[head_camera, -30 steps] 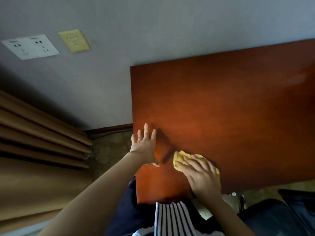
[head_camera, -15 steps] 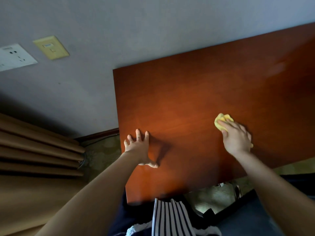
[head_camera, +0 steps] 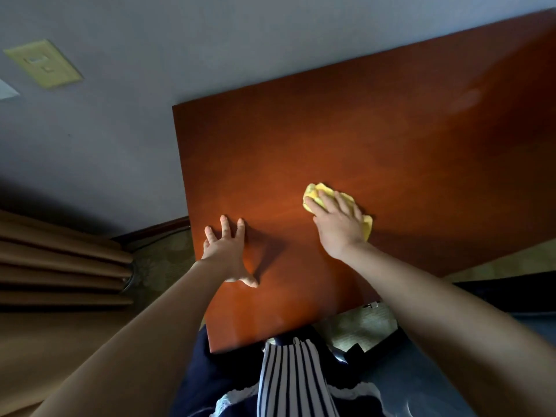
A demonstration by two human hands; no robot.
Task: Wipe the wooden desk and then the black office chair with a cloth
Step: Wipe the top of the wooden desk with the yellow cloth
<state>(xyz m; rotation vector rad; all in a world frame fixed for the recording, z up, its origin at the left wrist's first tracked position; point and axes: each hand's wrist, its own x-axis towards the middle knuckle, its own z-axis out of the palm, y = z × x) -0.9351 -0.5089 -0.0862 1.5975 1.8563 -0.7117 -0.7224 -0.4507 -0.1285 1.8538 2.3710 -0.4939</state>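
Two bare hands on a wooden desk, seen from above. Far left: brown curtain in folds, with a yellowish wall plate higher up on the grey wall. Left hand lies flat near the desk's left edge, fingers spread, grasping nothing, thumb out toward the near side. Just to its right, apart from it, the right hand presses palm-down on a bunched yellow cloth, fingers splayed over it; cloth edges show past the fingertips and beside the wrist. Cloth sits flat on the desk top, toward the near-left part. Bottom right: dark chair, partly hidden by the right forearm.
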